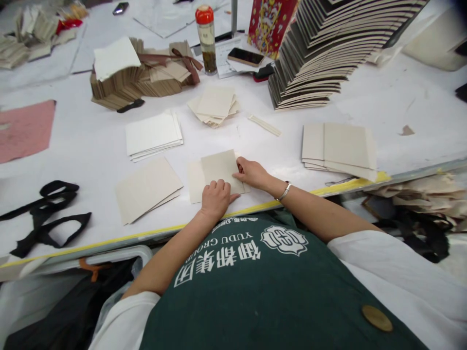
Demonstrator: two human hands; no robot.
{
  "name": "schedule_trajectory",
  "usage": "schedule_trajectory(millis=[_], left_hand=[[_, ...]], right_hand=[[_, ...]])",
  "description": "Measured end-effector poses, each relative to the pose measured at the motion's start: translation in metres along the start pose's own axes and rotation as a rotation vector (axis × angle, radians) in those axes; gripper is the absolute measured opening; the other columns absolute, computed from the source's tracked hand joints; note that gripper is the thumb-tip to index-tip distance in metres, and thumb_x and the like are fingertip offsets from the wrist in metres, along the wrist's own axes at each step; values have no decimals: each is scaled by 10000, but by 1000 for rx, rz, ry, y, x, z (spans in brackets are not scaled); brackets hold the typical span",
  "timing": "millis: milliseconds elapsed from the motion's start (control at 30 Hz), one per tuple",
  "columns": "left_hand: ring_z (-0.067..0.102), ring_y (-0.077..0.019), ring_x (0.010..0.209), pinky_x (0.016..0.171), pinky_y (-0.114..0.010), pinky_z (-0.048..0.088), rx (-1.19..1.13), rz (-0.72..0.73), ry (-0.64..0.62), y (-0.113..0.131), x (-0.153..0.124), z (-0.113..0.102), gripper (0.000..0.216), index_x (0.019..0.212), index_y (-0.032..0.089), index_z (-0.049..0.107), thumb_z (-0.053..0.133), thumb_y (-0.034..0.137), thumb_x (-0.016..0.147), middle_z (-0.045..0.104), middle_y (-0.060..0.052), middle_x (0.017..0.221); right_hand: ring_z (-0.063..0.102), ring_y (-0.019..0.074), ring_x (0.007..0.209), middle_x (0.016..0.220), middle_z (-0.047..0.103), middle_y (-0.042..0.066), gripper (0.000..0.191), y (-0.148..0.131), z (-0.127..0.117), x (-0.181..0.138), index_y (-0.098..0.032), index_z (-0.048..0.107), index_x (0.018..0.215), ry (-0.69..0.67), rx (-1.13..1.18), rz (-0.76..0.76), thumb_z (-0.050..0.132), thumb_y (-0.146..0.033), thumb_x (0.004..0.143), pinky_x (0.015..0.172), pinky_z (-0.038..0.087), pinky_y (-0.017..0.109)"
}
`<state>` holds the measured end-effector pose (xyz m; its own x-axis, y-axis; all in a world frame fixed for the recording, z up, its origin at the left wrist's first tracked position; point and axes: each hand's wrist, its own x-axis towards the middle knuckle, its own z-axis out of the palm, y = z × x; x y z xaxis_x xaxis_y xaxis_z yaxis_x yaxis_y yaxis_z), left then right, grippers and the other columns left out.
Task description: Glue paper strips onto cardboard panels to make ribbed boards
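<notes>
A greyish cardboard piece [219, 165] lies over a paler board [195, 182] at the table's front edge. My left hand [215, 198] presses down on the cardboard piece's near edge, fingers bent together and thumb pointing right. At the piece's right edge, my right hand [251, 173] is closed in a pinch, its fingertips partly hiding what they grip. To the left is a small stack of beige boards [148, 189], with a stack of white cards [153, 133] behind it. Farther back sits a loose pile of beige cards [215, 104]. Boards with a fold line [339, 146] are stacked at right.
Behind stand a tied cardboard bundle [146, 78], a red-lidded bottle [206, 41], a phone [245, 57] and a tall fanned board stack [328, 48]. Thin strips [264, 125] lie mid-table. Black fabric straps [47, 218] lie left, near the yellow-taped edge [109, 239].
</notes>
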<state>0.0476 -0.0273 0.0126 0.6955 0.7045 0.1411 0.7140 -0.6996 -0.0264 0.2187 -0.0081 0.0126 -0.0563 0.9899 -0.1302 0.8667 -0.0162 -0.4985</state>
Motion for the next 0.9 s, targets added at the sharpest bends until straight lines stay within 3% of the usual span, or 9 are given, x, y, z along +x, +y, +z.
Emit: schedule_trajectory(millis=[233,433,500,667,900], left_hand=[[501,-234,715,553,-338,362,-26,130,-24,5,11,5,335,799,149,535,424,464,823,532,-86,745],[485,-181,697,593,-309,393,-60,276,35,-26,-15,5,184,724,172,507,404,241,861,519,-45,729],[487,-172,696,610,-305,406,-80,248,56,-41,-26,4,185,718,171,507,400,223,860,528,-41,733],[517,-191,827,728,-326,441,-252,87,103,-73,-40,4,236,873,146,537,468,366,825,572,-89,935],[514,-235,938,784,-381,430,-343,-66,147,-82,-33,18,393,993,145,544,509,471,776,579,-109,1067]], right_hand=[[518,145,611,691,576,5,178,-1,-3,0,-194,434,816,-7,35,-9,554,-284,720,541,324,228],[509,140,587,660,549,-8,170,-3,-3,-2,-207,396,775,-39,103,-2,534,-293,724,538,331,234],[504,139,578,652,542,-10,174,-3,-2,-1,-213,380,751,-50,119,8,527,-304,723,532,333,236],[501,135,573,653,539,-15,193,-4,-2,2,-219,356,729,-99,150,41,512,-331,721,526,339,237],[519,138,588,679,563,-9,189,-6,-3,3,-218,371,742,-163,181,118,481,-371,748,541,364,246]])
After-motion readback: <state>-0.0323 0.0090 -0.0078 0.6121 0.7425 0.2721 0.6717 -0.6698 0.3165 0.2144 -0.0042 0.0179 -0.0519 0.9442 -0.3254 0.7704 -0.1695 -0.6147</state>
